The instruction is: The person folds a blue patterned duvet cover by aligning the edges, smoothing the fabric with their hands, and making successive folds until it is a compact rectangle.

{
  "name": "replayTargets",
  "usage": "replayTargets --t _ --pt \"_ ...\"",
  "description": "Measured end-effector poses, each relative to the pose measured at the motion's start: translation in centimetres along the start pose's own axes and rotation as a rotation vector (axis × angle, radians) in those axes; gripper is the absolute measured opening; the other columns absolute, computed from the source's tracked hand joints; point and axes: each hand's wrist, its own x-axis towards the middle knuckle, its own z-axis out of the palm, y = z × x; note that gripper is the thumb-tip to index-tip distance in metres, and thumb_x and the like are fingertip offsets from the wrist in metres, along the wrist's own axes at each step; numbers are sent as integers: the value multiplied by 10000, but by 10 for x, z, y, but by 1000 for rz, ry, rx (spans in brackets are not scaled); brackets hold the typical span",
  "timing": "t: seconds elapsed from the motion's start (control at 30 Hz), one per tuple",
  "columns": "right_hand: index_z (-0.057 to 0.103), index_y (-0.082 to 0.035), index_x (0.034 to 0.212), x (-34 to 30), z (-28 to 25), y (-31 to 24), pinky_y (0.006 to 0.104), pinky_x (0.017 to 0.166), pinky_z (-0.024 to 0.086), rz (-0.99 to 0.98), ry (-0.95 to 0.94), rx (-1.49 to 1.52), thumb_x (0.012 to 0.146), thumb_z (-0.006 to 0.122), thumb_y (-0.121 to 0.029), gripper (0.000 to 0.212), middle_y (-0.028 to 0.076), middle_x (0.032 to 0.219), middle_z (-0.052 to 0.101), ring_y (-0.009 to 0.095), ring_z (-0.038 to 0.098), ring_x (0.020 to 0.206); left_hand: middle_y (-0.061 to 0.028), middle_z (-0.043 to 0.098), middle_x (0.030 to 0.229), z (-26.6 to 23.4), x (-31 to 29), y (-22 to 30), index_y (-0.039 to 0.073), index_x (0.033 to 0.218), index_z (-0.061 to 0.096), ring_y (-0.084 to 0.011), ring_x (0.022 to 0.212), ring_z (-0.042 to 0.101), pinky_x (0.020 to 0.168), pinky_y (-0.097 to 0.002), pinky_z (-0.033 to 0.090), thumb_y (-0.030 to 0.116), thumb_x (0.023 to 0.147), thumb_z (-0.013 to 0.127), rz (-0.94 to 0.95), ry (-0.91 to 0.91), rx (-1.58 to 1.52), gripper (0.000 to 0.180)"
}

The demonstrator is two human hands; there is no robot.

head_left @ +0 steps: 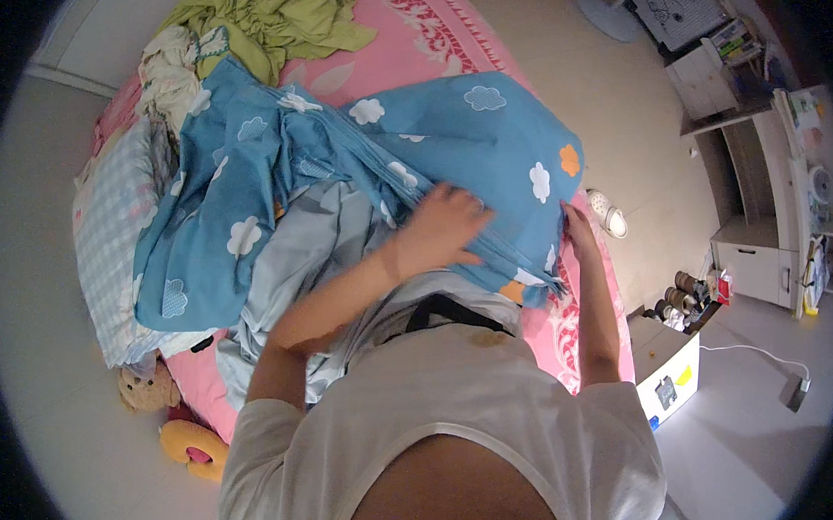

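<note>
A blue duvet cover [506, 171] printed with white and orange clouds is spread over the bed in front of me. A thick gathered fold crosses it from upper left to lower right. My left hand [446, 226] rests palm down on this fold, its fingers spread. At the cover's right edge my right hand [580, 231] has its fingers closed on the fabric border. Pale grey-blue fabric [310, 231] lies crumpled beside my left forearm, partly beneath the cover.
A pink patterned sheet [420, 20] covers the bed, with a green cloth [269, 17] bunched at the far left. A checked pillow [117, 216] lies at left, above a plush toy [149, 387]. White clogs [607, 213] stand on the floor right of the bed, near a white cabinet [755, 264].
</note>
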Motion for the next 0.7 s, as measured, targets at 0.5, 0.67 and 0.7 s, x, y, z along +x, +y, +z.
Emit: replayTargets --t 0.5,0.67,0.7 --pt "559 -34 1098 -137 23 6 268 604 485 382 -51 201 852 574 -394 436 40 860 627 137 598 710 -81 464 1243 -11 -113 -155 196 1256 481 -255 1202 401 1054 -380 279 63 728 534 -242 327 470 546" --pt "524 1 1145 -128 -41 -45 342 729 533 68 18 522 820 610 -167 376 114 935 627 200 626 842 -39 407 1328 1 -125 -176 288 1167 526 -244 1263 345 1071 -494 219 151 755 570 28 421 466 436" --pt "525 10 1137 -129 -51 -68 332 735 533 40 50 525 815 607 -147 367 124 947 626 205 627 834 -29 401 1334 -2 -125 -172 299 1156 529 -244 1270 337 1072 -506 212 170 754 578 87 307 482 426"
